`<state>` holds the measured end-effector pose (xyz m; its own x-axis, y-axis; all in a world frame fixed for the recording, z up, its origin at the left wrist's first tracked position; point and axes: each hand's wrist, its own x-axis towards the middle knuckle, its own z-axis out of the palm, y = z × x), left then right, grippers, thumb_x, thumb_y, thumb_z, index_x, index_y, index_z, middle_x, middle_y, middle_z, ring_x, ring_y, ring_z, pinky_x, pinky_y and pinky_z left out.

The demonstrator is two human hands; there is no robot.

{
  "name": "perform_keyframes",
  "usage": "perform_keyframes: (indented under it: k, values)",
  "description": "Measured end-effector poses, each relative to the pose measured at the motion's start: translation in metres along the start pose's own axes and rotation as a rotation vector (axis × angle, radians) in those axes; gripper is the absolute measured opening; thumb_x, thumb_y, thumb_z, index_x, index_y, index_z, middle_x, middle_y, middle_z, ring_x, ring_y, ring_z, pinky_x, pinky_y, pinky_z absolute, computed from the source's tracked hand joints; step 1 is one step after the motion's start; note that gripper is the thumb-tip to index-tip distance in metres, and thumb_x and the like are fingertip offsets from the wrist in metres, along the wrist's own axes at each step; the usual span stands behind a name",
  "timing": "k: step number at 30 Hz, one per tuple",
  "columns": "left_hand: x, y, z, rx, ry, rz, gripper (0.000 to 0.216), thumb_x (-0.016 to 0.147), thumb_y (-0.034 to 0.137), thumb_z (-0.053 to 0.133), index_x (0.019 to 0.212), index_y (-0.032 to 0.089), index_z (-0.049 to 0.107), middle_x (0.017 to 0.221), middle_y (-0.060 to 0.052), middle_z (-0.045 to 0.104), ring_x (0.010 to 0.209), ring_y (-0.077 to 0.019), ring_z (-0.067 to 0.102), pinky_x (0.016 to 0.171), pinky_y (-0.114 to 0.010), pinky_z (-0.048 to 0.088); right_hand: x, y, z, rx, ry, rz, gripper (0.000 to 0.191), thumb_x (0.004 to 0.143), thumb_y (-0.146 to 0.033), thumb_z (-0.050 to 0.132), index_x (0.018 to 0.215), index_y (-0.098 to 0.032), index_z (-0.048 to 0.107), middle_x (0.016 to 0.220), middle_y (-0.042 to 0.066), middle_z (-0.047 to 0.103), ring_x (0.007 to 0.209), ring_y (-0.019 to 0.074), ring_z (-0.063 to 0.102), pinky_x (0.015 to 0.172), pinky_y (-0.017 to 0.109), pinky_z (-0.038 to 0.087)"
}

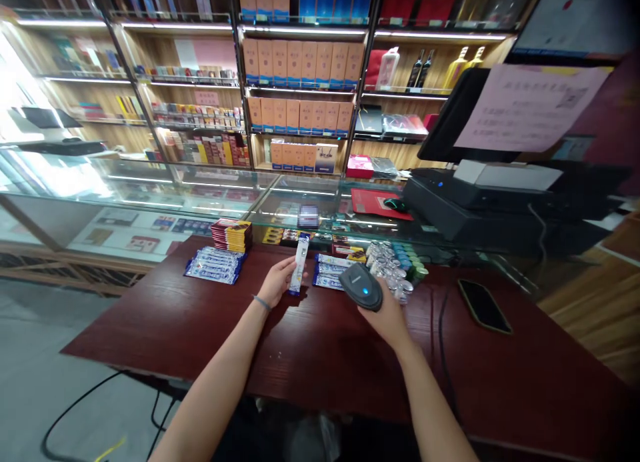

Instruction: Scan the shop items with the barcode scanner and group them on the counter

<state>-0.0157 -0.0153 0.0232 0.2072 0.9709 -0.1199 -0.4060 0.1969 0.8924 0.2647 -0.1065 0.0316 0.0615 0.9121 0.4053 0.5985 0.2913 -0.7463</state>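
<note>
Between the fingers of my left hand (277,282) is a slim blue-and-white wrapped stick packet (299,265), held upright above the dark red table (300,349). My right hand (393,319) grips a black barcode scanner (361,286) with a blue light lit on top; its head points toward the packet, and the two are apart. Similar blue-and-white packets (214,265) lie in a pile at the left, and another pile of packets (327,270) sits partly behind the scanner. Red-and-yellow boxes (231,235) are stacked beyond the left pile.
Small silver-topped cylinders (387,262) stand behind the scanner. A phone (484,307) lies at the right, with a black cable (443,329) running beside it. A glass display counter (280,195) borders the table's far edge. A monitor (450,115) stands at the right; stocked shelves (303,89) line the back.
</note>
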Motion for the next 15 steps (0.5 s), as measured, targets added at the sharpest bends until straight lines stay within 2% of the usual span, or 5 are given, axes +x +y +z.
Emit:
perform_keyframes:
  k: [6,10,12,15]
  values:
    - [0.0012,0.0017,0.0008,-0.003,-0.018,-0.037,0.040,0.086,0.028,0.073,0.122,0.014,0.067,0.114,-0.014,0.073,0.088,-0.0219,0.075,0.059,-0.023,0.057,-0.0044,-0.0085,0.0069,-0.181,-0.106,-0.058,0.063,0.075,-0.030,0.067,0.135,-0.026,0.048,0.106,0.007,0.075,0.094,0.0296,0.074,0.075,0.034,0.054]
    - [0.0019,-0.0006,-0.0004,0.010,-0.026,-0.032,0.044,0.085,0.029,0.074,0.126,0.015,0.066,0.116,-0.015,0.073,0.090,-0.0230,0.075,0.066,-0.026,0.059,-0.0045,-0.0044,0.0072,-0.257,-0.170,-0.079,0.047,0.077,-0.034,0.066,0.121,-0.022,0.058,0.089,0.008,0.077,0.085,0.0319,0.075,0.069,0.034,0.053]
    - [0.0016,-0.0009,-0.0005,0.013,-0.034,-0.028,0.045,0.084,0.030,0.075,0.126,0.015,0.066,0.117,-0.016,0.072,0.091,-0.0232,0.075,0.070,-0.027,0.060,-0.0047,-0.0034,0.0071,-0.236,-0.182,-0.084,0.040,0.077,-0.035,0.065,0.115,-0.022,0.060,0.088,0.008,0.077,0.085,0.0312,0.075,0.069,0.033,0.053]
    - [0.0010,-0.0003,0.0000,0.000,-0.034,-0.030,0.044,0.084,0.029,0.074,0.124,0.014,0.066,0.115,-0.016,0.073,0.090,-0.0226,0.075,0.069,-0.027,0.059,-0.0049,-0.0041,0.0066,-0.220,-0.170,-0.070,0.039,0.076,-0.034,0.066,0.113,-0.024,0.059,0.088,0.007,0.077,0.085,0.0306,0.075,0.068,0.032,0.052]
